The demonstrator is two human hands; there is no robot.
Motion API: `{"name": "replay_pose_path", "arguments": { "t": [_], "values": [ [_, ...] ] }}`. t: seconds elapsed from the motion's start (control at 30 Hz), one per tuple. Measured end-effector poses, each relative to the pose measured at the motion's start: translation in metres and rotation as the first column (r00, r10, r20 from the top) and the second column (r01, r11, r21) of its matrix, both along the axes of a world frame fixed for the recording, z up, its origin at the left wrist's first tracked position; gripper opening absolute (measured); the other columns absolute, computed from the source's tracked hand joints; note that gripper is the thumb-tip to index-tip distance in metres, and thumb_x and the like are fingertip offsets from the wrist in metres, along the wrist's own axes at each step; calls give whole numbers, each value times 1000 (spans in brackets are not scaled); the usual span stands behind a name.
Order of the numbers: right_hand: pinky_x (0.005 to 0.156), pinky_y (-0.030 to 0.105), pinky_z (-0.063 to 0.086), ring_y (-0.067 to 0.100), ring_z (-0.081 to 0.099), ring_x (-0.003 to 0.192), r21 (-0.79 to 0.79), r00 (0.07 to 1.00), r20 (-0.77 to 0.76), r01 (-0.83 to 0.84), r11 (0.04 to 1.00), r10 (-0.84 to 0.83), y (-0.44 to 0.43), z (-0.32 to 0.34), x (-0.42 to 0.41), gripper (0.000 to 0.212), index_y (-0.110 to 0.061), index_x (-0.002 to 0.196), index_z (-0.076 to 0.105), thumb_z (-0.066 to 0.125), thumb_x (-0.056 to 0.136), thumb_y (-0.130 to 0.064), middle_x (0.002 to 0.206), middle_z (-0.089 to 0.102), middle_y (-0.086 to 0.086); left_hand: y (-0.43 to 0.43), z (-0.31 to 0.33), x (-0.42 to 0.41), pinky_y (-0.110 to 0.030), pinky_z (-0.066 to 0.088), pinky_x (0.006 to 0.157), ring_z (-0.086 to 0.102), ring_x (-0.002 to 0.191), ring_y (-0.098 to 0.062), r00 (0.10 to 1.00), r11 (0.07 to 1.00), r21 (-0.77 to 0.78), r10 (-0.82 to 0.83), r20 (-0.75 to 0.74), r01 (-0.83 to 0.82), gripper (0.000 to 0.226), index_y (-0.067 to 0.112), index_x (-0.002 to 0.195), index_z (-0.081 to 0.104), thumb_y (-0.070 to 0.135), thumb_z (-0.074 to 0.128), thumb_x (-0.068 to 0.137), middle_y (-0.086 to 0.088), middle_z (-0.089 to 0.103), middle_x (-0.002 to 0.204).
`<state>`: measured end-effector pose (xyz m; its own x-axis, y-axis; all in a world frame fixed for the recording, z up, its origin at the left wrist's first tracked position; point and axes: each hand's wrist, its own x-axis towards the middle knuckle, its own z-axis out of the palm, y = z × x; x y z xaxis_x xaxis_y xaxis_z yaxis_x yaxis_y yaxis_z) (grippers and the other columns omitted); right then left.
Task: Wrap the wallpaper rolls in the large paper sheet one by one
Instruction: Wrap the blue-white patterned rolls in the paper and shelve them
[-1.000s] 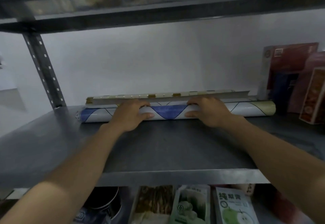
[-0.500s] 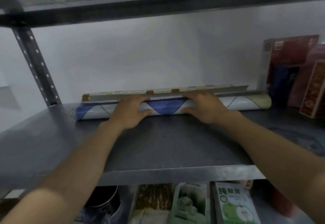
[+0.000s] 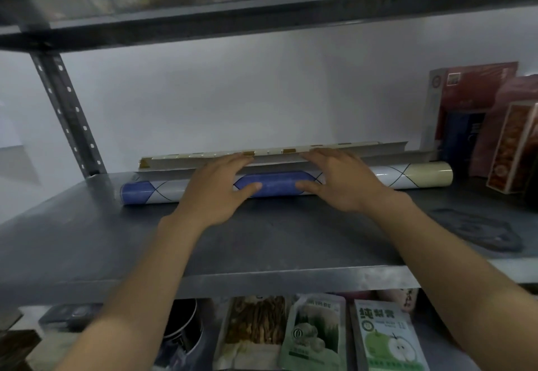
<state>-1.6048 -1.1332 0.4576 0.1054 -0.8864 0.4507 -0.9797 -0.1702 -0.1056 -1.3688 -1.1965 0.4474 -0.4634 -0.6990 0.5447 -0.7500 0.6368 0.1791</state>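
Wallpaper roll (image 3: 407, 177) turned under hands (image 3: 212, 193) (image 3: 343, 184), boxes (image 3: 477, 114) beside it

The wallpaper roll (image 3: 276, 184) is white with thin dark lines crossing in a diamond lattice. Some panels are filled mottled blue, one at its middle and one at its left end, while its right end is pale cream-yellow. The cream paper (image 3: 334, 152) behind it carries small golden-brown squares along its upper edge. The metal shelf (image 3: 262, 239) is dull grey with a darker smudged patch at the right, and the perforated post (image 3: 70, 114) is grey too. At the right stand a red box (image 3: 477, 88) and an orange-brown printed box (image 3: 512, 149) edged in cream. Below, a white packet (image 3: 387, 341) shows a green apple.
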Motion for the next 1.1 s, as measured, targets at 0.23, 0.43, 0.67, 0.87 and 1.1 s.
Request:
{"name": "replay_pose_path", "arguments": {
  "t": [0.23, 0.43, 0.67, 0.87, 1.1],
  "values": [
    [112, 35, 24, 20, 31, 140, -92, 989, 148, 23, 995, -9, 29, -7, 4, 68, -23, 147, 33, 52, 90, -54, 152, 36, 2, 40, -10, 10, -36, 28, 113, 36, 136, -15, 993, 997, -23, 69, -96, -71, 59, 27, 141, 45, 52, 55, 88, 5, 40, 149],
    [113, 35, 27, 22, 33, 138, -156, 966, 256, 65, 986, -23, 57, -22, 3, 70, -18, 147, 35, 55, 89, -53, 151, 38, 4, 79, -21, 27, -32, 27, 112, 35, 136, -12, 964, 992, -6, 119, -240, -124, 59, 30, 140, 44, 54, 55, 87, 8, 40, 149],
    [114, 29, 21, 18, 28, 140, -202, 923, 384, 101, 974, -16, 112, -34, 19, 71, -23, 147, 33, 55, 87, -54, 151, 37, 0, 133, -36, 44, -27, 17, 114, 22, 139, -3, 953, 989, 72, 140, -267, -126, 64, 35, 143, 38, 59, 48, 85, 14, 31, 152],
    [115, 37, 27, 20, 32, 139, -229, 899, 437, 155, 961, -41, 168, -58, 40, 71, -21, 147, 35, 57, 87, -53, 149, 39, 5, 181, -58, 68, -28, 27, 109, 37, 136, -13, 927, 988, 79, 153, -343, -134, 63, 26, 140, 45, 54, 54, 85, 8, 41, 147],
    [114, 36, 26, 20, 34, 137, -153, 922, 383, 113, 982, -47, 213, -88, 65, 72, -19, 147, 33, 50, 88, -55, 147, 41, 4, 229, -91, 84, -29, 28, 108, 38, 131, -12, 935, 983, 138, 160, -315, -121, 58, 21, 138, 49, 48, 55, 87, 2, 49, 141]
  ]
}}
